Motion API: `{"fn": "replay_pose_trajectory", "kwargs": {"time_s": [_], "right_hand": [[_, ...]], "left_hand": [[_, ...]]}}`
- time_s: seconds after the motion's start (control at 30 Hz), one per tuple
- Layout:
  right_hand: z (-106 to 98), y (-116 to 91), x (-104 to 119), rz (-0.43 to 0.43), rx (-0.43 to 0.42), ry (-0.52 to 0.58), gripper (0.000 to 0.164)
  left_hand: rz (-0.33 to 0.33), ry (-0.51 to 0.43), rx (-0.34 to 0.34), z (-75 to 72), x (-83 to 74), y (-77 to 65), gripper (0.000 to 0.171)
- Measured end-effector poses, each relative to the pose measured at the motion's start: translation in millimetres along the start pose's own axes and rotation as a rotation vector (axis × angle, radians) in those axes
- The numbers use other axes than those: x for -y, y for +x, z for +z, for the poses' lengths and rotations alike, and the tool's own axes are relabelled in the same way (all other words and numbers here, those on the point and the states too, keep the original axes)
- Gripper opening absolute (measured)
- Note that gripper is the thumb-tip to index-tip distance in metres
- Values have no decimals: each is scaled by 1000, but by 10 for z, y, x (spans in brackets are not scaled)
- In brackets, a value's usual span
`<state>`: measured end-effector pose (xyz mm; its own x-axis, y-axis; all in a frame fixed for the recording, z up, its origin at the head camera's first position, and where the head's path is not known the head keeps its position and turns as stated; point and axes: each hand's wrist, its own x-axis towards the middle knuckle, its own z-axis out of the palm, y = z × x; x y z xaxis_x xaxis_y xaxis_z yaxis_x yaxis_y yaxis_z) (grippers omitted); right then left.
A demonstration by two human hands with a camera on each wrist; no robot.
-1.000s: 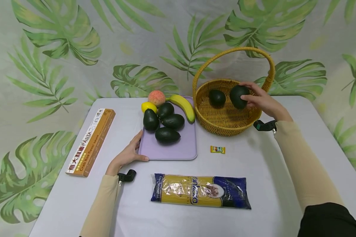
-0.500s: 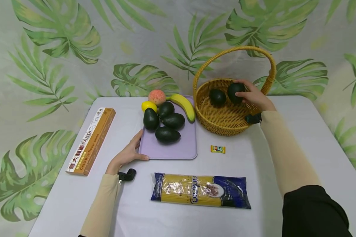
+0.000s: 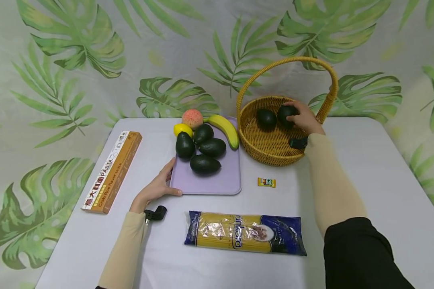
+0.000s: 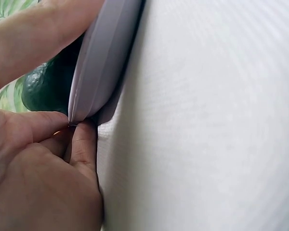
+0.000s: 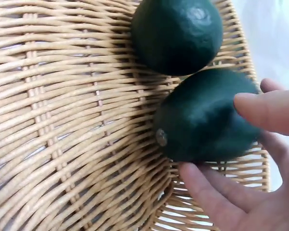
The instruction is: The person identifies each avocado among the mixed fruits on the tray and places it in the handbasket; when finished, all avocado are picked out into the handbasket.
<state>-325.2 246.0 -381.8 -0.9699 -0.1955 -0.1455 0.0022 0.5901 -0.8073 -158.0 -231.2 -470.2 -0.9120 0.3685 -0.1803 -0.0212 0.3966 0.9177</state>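
Note:
In the head view my right hand [image 3: 304, 117] reaches inside the wicker basket [image 3: 265, 154] and holds a dark green avocado [image 3: 285, 115], its thumb on one side and fingers on the other. Beside it in the basket lies a second avocado [image 5: 178, 33], nearly touching the held one in the right wrist view. My left hand [image 3: 157, 188] grips the front left corner of a lilac tray [image 3: 217, 185], thumb along the front edge. The left wrist view shows the fingertips at the tray's rim [image 4: 94, 72]. Several avocados [image 3: 205, 165] lie on the tray.
A banana [image 3: 224, 130], a lemon [image 3: 182, 130] and a peach [image 3: 192, 119] sit toward the tray's back. A pasta box [image 3: 112, 172] lies at left, a spaghetti bag [image 3: 244, 233] in front, a small yellow packet [image 3: 266, 182] before the basket. The basket's tall handle [image 3: 293, 60] arches overhead.
My right hand has carried the avocado left and lower into the basket, next to the other one. The forearm has swung left with it. My left hand stays at the tray.

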Motion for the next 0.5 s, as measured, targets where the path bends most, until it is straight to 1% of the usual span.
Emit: {"fn": "replay_pose_trajectory", "kwargs": {"time_s": [0.1, 0.17, 0.33, 0.5], "right_hand": [[2, 4, -14, -20, 17, -55, 54], [-3, -3, -18, -20, 28, -68, 54], [-27, -70, 8, -9, 38, -27, 54], [-90, -188, 27, -43, 44, -31, 53]], "left_hand": [[0, 4, 0, -1, 4, -2, 119], [-2, 7, -2, -2, 9, -3, 120], [1, 7, -2, -2, 15, -5, 119], [9, -4, 3, 1, 9, -6, 118]]}}
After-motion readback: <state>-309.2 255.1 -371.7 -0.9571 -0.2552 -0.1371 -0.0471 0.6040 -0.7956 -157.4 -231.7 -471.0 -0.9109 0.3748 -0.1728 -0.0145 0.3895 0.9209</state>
